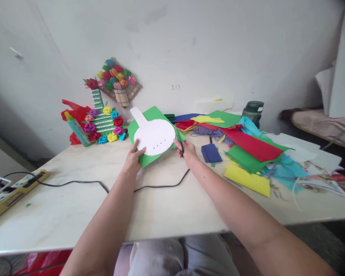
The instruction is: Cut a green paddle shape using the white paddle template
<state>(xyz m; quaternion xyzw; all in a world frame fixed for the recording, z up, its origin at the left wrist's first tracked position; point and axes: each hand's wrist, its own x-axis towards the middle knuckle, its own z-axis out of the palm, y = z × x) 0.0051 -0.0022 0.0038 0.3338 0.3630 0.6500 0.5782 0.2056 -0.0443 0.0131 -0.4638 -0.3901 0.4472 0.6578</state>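
A white round cutout with a short handle lies flat against a green sheet of paper, both raised above the table. Several small dark holes run along the cutout's lower edge. My left hand grips both layers at their lower left, thumb on the white face. At the right edge, my right hand is closed around a pair of dark-handled scissors. The scissors' blades point up along the edge of the green sheet. Some of their handle is hidden by my fingers.
At the right lie coloured sheets, including yellow paper, red paper and a folded blue piece. A dark bottle, a glue bottle and a flower-decorated craft stand behind. A black cable crosses toward the power strip.
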